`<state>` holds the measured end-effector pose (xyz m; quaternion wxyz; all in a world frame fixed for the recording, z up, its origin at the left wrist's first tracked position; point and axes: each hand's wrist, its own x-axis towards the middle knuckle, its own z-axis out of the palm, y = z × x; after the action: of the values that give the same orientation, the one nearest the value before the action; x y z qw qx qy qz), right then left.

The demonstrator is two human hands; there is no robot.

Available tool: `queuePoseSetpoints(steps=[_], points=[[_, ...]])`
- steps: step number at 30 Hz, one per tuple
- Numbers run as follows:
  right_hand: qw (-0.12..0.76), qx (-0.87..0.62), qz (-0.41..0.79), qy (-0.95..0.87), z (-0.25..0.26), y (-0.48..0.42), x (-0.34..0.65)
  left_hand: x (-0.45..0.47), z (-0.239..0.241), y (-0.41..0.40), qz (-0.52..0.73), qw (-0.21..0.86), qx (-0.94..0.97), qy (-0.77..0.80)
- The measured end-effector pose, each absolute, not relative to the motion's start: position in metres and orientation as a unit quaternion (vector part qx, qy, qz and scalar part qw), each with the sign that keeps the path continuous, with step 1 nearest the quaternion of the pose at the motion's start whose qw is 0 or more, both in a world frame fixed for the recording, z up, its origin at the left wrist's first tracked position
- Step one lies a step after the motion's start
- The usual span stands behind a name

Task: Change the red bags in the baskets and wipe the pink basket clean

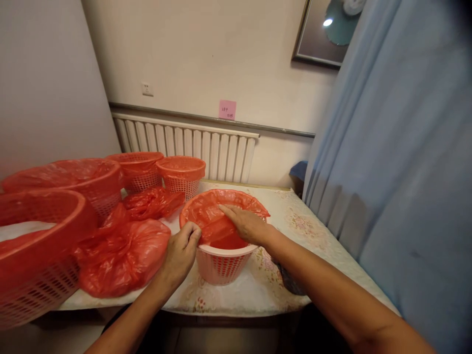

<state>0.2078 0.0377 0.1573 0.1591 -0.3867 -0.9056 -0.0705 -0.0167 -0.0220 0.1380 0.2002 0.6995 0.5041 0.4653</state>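
Observation:
A pale pink plastic basket with a lattice wall stands upright in front of me. A thin red plastic bag lines it and is folded over the back and side rim; the front rim shows bare. My left hand is at the basket's left rim, fingers closed on the bag's edge. Over the basket's right side reaches my right hand, its fingers stretched out against the bag inside; some fingertips are hidden.
At the left stand several baskets lined with red bags. Crumpled red plastic bags lie between them and my basket. A floral cloth covers the table. Behind it is a radiator; a blue curtain hangs at the right.

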Motion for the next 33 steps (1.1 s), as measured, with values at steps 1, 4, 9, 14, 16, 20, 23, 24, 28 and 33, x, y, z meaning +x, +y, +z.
queuePoseSetpoints(steps=[1, 4, 9, 14, 16, 20, 23, 24, 28, 33], points=[[0.167, -0.391, -0.072, -0.902, 0.157, 0.037, 0.210, -0.017, 0.138, -0.022, 0.464, 0.202, 0.700, 0.504], [0.219, -0.383, -0.102, -0.892, 0.157, 0.033, 0.221, -0.017, 0.138, -0.022, 0.464, 0.205, 0.704, 0.498], [0.334, -0.356, -0.155, -0.859, 0.157, 0.006, 0.240, -0.021, 0.137, -0.024, 0.456, 0.207, 0.729, 0.467], [0.386, -0.333, -0.158, -0.846, 0.150, -0.036, 0.255, -0.028, 0.133, -0.027, 0.423, 0.171, 0.789, 0.411], [0.383, -0.332, -0.161, -0.847, 0.143, -0.050, 0.260, -0.031, 0.131, -0.029, 0.410, 0.144, 0.815, 0.383], [0.355, -0.357, -0.180, -0.845, 0.125, -0.067, 0.265, -0.033, 0.130, -0.036, 0.394, 0.091, 0.837, 0.368], [0.334, -0.380, -0.193, -0.841, 0.109, -0.067, 0.263, -0.025, 0.130, -0.044, 0.394, 0.014, 0.836, 0.381], [0.331, -0.387, -0.194, -0.838, 0.103, -0.065, 0.262, -0.020, 0.131, -0.046, 0.395, -0.017, 0.837, 0.378], [0.340, -0.417, -0.176, -0.824, 0.080, -0.053, 0.257, 0.003, 0.132, -0.049, 0.399, -0.094, 0.857, 0.313], [0.381, -0.419, -0.134, -0.813, 0.064, -0.044, 0.254, 0.030, 0.132, -0.039, 0.318, -0.115, 0.888, 0.313]])
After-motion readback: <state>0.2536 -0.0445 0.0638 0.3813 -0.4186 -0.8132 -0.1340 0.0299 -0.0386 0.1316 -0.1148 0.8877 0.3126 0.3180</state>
